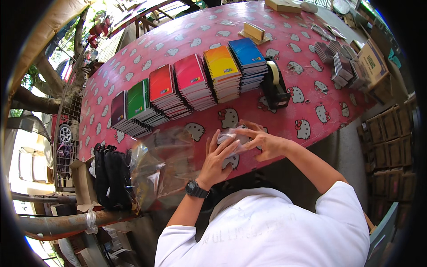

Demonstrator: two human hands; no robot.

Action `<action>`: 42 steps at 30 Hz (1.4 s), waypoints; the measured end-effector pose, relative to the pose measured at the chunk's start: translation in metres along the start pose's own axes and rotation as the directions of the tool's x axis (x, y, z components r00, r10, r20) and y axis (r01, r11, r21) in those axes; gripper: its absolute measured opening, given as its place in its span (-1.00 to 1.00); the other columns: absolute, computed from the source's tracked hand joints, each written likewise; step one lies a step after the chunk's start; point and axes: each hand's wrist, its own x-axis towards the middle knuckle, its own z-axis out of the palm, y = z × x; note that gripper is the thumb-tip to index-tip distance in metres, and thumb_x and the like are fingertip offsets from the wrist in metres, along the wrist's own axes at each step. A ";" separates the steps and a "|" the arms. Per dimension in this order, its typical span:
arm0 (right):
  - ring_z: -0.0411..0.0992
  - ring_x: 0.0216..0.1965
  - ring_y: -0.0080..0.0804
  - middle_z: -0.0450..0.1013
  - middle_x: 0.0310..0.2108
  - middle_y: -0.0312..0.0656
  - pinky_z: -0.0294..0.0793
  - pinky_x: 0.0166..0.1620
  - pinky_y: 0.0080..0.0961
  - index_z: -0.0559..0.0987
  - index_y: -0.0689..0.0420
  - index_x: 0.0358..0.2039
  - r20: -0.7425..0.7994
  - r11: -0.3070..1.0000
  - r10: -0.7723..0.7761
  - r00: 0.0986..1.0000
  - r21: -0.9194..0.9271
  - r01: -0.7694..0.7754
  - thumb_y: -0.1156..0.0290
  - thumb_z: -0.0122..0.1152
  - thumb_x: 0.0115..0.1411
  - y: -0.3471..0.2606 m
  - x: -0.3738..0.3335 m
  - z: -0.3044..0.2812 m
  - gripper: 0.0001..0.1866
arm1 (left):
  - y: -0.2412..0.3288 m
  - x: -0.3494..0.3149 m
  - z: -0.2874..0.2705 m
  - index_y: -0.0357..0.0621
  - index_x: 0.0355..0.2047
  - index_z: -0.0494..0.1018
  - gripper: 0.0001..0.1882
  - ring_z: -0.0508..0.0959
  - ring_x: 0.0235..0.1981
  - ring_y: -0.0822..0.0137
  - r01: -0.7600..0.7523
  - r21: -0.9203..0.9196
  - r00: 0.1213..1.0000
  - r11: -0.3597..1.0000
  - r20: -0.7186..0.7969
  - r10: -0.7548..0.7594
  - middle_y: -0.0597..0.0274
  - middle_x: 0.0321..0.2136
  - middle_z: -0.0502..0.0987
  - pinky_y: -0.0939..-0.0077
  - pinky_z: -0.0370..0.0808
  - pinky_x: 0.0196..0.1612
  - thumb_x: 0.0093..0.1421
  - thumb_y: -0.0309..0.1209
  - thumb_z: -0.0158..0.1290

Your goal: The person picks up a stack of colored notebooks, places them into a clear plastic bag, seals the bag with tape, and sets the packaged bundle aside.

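Close to the table's near edge, I have a crumpled clear plastic bag (235,137) between my two hands. My left hand (217,155), with a black watch at the wrist, is closed on the bag's left side. On the other side my right hand (264,141) grips the bag with its fingertips, thumb standing away. More clear plastic bags (167,155) lie flat to the left of my left hand. Beyond my hands runs a row of spiral notebook stacks: dark purple (118,108), green (137,99), red (160,82), pink (188,71), yellow (220,63) and blue (246,52).
A black tape dispenser (276,91) stands right of the blue notebooks. Small wrapped bundles (341,69) and a cardboard box (372,60) sit at the right edge of the pink table (307,111). A black bag (111,173) lies at the left corner. Brown boxes (387,147) are stacked at right.
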 end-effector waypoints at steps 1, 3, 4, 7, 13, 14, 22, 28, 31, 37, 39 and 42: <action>-0.26 0.35 0.00 -0.05 0.33 -0.42 -0.21 0.28 0.08 0.55 -0.40 -0.06 0.007 1.000 0.002 1.000 0.007 -0.002 0.60 0.28 -0.42 -0.001 -0.001 -0.001 -0.20 | 0.000 -0.002 0.001 0.07 0.13 0.29 -0.19 0.05 0.27 -0.07 -0.013 -0.009 0.991 1.000 -0.130 0.012 0.16 0.15 0.27 -0.03 -0.02 0.25 -0.28 -0.55 0.07; -0.27 0.35 0.02 -0.07 0.34 -0.43 -0.21 0.28 0.09 0.55 -0.41 -0.06 0.020 1.000 0.011 1.000 0.009 -0.011 0.60 0.30 -0.41 -0.003 -0.002 -0.005 -0.20 | 0.000 -0.014 0.003 0.01 0.13 0.29 -0.20 0.07 0.26 -0.07 -0.041 -0.025 0.924 0.999 -0.382 0.029 0.16 0.15 0.28 0.01 0.02 0.25 -0.28 -0.53 0.07; -0.28 0.35 0.03 -0.08 0.34 -0.43 -0.21 0.27 0.10 0.55 -0.41 -0.06 0.027 1.000 0.013 1.000 0.012 -0.014 0.59 0.30 -0.40 -0.005 -0.002 -0.004 -0.21 | -0.002 -0.022 0.002 -0.01 0.12 0.30 -0.21 0.08 0.25 -0.06 -0.022 -0.002 0.949 1.000 -0.315 0.021 0.16 0.14 0.28 0.03 0.04 0.25 -0.28 -0.53 0.06; -0.29 0.35 0.05 -0.08 0.34 -0.41 -0.22 0.27 0.11 0.55 -0.41 -0.06 0.052 0.999 0.026 0.998 -0.028 -0.024 0.58 0.32 -0.38 -0.009 -0.003 -0.005 -0.22 | -0.004 -0.032 0.002 0.00 0.08 0.34 -0.25 0.05 0.27 -0.06 0.041 -0.004 0.984 0.999 -0.173 -0.041 0.20 0.16 0.26 0.00 0.01 0.25 -0.27 -0.50 0.07; -0.24 0.33 0.03 0.02 0.29 -0.26 -0.17 0.26 0.06 0.55 -0.22 -0.07 0.029 1.000 -0.011 1.000 -0.003 0.011 0.44 0.30 -0.27 -0.009 -0.002 -0.002 -0.39 | 0.011 -0.001 0.004 0.13 0.08 0.34 -0.24 -0.12 0.33 -0.05 0.071 0.107 0.997 0.992 0.015 -0.073 0.37 0.20 0.21 -0.15 -0.15 0.27 -0.26 -0.49 0.12; -0.22 0.33 0.00 0.06 0.27 -0.23 -0.15 0.25 0.03 0.54 -0.16 -0.07 0.023 1.000 -0.020 1.000 0.007 0.020 0.39 0.29 -0.23 -0.009 -0.002 -0.004 -0.42 | 0.013 0.000 0.003 0.13 0.09 0.34 -0.24 -0.11 0.33 -0.06 0.084 0.148 0.996 0.985 0.014 -0.087 0.37 0.21 0.20 -0.17 -0.14 0.26 -0.26 -0.49 0.12; 0.42 -0.18 -0.23 0.44 -0.23 -0.10 0.38 -0.11 -0.38 0.49 0.21 -0.21 -0.303 0.938 0.325 0.896 0.221 -0.266 0.05 -0.04 0.27 0.023 0.038 -0.025 -0.57 | 0.016 -0.005 0.011 0.24 0.12 0.29 -0.25 -0.08 0.29 -0.18 0.096 0.310 0.995 0.946 -0.020 -0.094 0.40 0.25 0.10 -0.37 -0.08 0.18 -0.18 -0.50 0.11; 0.29 0.00 -0.18 0.50 -0.19 -0.10 0.24 0.04 -0.18 0.60 0.10 -0.22 -0.685 0.487 0.694 0.221 0.221 -0.845 0.01 0.09 0.16 0.124 -0.046 -0.102 -0.58 | 0.021 0.002 0.012 0.38 0.17 0.22 -0.21 -0.10 0.28 -0.24 0.065 0.296 0.996 0.953 0.037 -0.079 0.44 0.28 0.05 -0.43 -0.06 0.15 -0.13 -0.45 0.13; 0.28 -0.03 -0.21 0.51 -0.27 -0.16 0.20 0.02 -0.19 0.63 0.09 -0.32 -0.585 0.566 0.758 0.288 0.371 -0.736 0.02 0.19 0.10 0.136 -0.036 -0.093 -0.62 | 0.023 0.001 0.008 0.33 0.16 0.26 -0.19 -0.05 0.27 -0.19 0.062 0.340 0.997 0.938 0.031 -0.077 0.37 0.25 0.11 -0.26 -0.10 0.22 -0.18 -0.43 0.18; 0.32 -0.54 -0.60 0.43 -0.50 -0.37 0.29 -0.48 -0.59 0.57 0.13 -0.41 -0.611 0.690 0.723 0.321 0.658 -0.301 0.27 0.22 0.12 0.105 -0.059 -0.041 -0.81 | 0.017 -0.007 0.004 0.38 0.17 0.23 -0.19 -0.12 0.28 -0.24 0.098 0.303 0.993 0.948 0.035 -0.114 0.47 0.28 0.03 -0.45 -0.06 0.14 -0.16 -0.43 0.17; 0.25 -0.64 -0.67 0.39 -0.54 -0.40 0.20 -0.60 -0.72 0.55 0.12 -0.36 -0.345 0.388 0.881 0.324 0.918 -0.079 0.30 0.22 0.13 0.136 -0.088 -0.021 -0.83 | 0.019 -0.001 0.008 0.38 0.17 0.23 -0.17 -0.12 0.28 -0.23 0.074 0.291 0.995 0.954 0.044 -0.091 0.48 0.28 0.02 -0.44 -0.06 0.15 -0.18 -0.42 0.19; 0.22 -0.66 -0.70 0.38 -0.56 -0.41 0.14 -0.65 -0.73 0.53 0.11 -0.33 -0.020 0.232 0.785 0.619 0.936 -0.265 0.26 0.19 0.16 0.094 -0.032 -0.018 -0.81 | 0.018 -0.003 0.007 0.39 0.18 0.23 -0.14 -0.12 0.29 -0.22 0.076 0.300 0.993 0.951 0.063 -0.099 0.47 0.29 0.01 -0.44 -0.05 0.15 -0.21 -0.39 0.22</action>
